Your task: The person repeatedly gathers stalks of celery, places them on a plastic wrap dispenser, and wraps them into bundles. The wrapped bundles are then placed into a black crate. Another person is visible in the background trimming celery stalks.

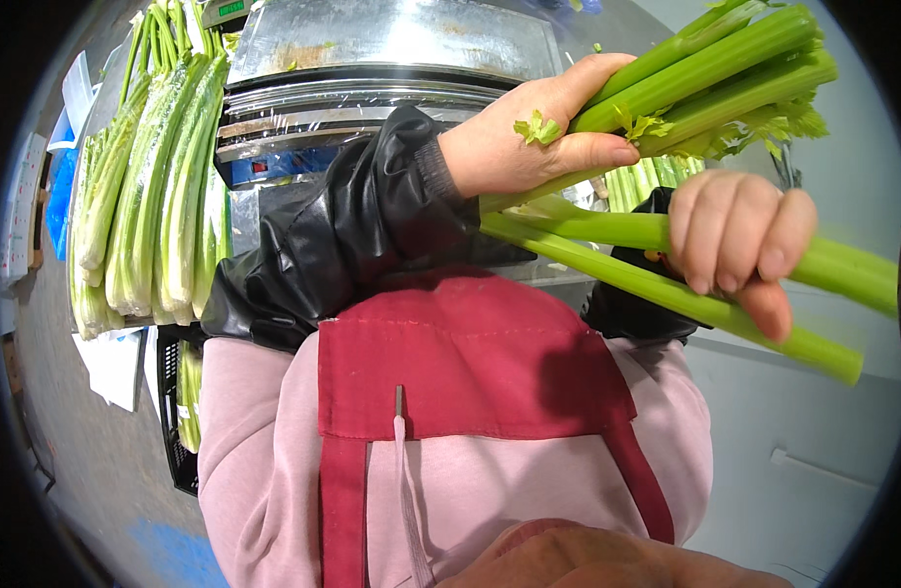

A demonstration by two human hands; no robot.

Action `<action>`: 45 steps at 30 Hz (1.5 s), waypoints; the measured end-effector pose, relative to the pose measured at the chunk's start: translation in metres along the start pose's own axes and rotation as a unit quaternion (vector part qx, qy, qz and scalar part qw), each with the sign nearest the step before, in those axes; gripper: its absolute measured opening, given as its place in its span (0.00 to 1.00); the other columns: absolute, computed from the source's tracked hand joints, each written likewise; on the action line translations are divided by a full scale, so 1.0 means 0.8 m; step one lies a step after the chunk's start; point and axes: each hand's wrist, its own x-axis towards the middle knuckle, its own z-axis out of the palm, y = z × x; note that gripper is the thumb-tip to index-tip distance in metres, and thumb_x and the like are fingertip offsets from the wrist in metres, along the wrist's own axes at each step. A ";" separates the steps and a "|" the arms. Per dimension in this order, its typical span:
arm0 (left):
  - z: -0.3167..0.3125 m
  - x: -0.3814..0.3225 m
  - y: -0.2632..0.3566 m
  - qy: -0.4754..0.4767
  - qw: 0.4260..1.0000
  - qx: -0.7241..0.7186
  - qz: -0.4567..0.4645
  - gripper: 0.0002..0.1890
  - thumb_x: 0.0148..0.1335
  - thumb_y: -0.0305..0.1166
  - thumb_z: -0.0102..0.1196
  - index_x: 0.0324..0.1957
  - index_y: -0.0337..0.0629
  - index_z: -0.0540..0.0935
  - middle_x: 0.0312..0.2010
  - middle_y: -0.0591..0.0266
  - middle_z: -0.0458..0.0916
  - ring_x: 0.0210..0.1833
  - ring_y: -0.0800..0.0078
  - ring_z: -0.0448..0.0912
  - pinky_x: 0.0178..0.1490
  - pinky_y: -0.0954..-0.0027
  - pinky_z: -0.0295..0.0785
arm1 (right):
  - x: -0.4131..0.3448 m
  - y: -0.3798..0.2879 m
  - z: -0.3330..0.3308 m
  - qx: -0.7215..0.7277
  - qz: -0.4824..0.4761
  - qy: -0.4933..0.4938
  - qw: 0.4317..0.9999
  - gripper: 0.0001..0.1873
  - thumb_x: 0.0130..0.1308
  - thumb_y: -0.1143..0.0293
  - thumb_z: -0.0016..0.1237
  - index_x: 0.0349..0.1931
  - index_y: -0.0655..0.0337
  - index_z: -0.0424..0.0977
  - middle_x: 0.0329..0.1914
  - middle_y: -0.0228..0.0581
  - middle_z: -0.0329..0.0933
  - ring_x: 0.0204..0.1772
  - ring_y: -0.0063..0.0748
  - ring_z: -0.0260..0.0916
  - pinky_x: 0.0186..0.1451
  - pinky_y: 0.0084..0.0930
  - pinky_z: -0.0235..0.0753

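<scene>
My left hand (527, 132) is closed around a thick bunch of green celery (704, 81) at the upper right, its thumb across the stalks. A few leaves hang from the bunch, and a small leaf lies on the back of this hand. Below it, my right hand (740, 235) has its fingers curled around two splayed celery stalks (803, 345), whose outer ends are blurred. Their inner ends meet just under my left wrist; whether they join the bunch there is hidden. Both forearms wear black sleeves.
Celery bunches in clear wrap (145, 198) lie on a surface at the left. A metal wrapping machine (391, 37) stands in front of me. More celery (652, 180) shows behind my hands. A black crate (178, 448) holds celery at lower left.
</scene>
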 end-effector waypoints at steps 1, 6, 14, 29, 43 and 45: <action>0.000 0.000 -0.001 -0.002 1.000 -0.003 -0.007 0.34 0.62 0.29 0.59 0.67 0.36 0.58 0.55 0.54 0.72 0.58 0.70 0.70 0.62 0.70 0.64 | 0.004 -0.005 0.000 0.002 0.008 -0.036 0.999 0.19 0.60 0.63 0.62 0.41 0.59 0.65 0.27 0.33 0.72 0.24 0.25 0.70 0.23 0.19 0.69; 0.007 0.002 -0.005 -0.035 0.999 -0.027 0.022 0.34 0.62 0.29 0.59 0.67 0.35 0.57 0.56 0.53 0.72 0.61 0.70 0.69 0.64 0.70 0.62 | 0.004 -0.020 0.002 0.005 0.019 -0.079 0.997 0.18 0.59 0.61 0.62 0.39 0.59 0.69 0.27 0.31 0.73 0.24 0.23 0.73 0.25 0.17 0.71; 0.006 0.002 -0.013 -0.033 0.998 -0.039 0.030 0.35 0.62 0.30 0.60 0.67 0.35 0.57 0.56 0.54 0.72 0.60 0.72 0.69 0.64 0.70 0.63 | 0.000 -0.022 0.007 -0.030 -0.003 0.012 0.999 0.20 0.65 0.55 0.55 0.46 0.58 0.64 0.30 0.32 0.71 0.27 0.24 0.73 0.27 0.18 0.70; -0.013 -0.005 -0.005 -0.013 0.999 -0.047 -0.022 0.35 0.61 0.24 0.57 0.68 0.38 0.57 0.56 0.55 0.72 0.60 0.72 0.69 0.62 0.70 0.64 | -0.026 0.064 0.036 -0.138 -0.053 0.198 0.969 0.17 0.70 0.60 0.47 0.46 0.65 0.62 0.24 0.38 0.65 0.19 0.26 0.64 0.20 0.19 0.69; -0.013 -0.006 -0.007 -0.038 0.997 -0.059 -0.010 0.35 0.60 0.25 0.60 0.68 0.37 0.58 0.57 0.55 0.72 0.61 0.73 0.69 0.63 0.71 0.64 | -0.047 0.076 0.049 -0.136 -0.055 0.204 0.968 0.12 0.68 0.71 0.51 0.40 0.67 0.62 0.25 0.41 0.66 0.20 0.30 0.64 0.23 0.24 0.71; -0.014 -0.005 -0.007 -0.052 0.994 -0.088 0.027 0.37 0.59 0.29 0.63 0.67 0.36 0.59 0.57 0.53 0.73 0.60 0.70 0.70 0.62 0.69 0.64 | -0.049 0.073 0.055 -0.128 -0.028 0.192 0.973 0.13 0.65 0.72 0.53 0.40 0.66 0.63 0.25 0.41 0.66 0.20 0.32 0.64 0.23 0.25 0.70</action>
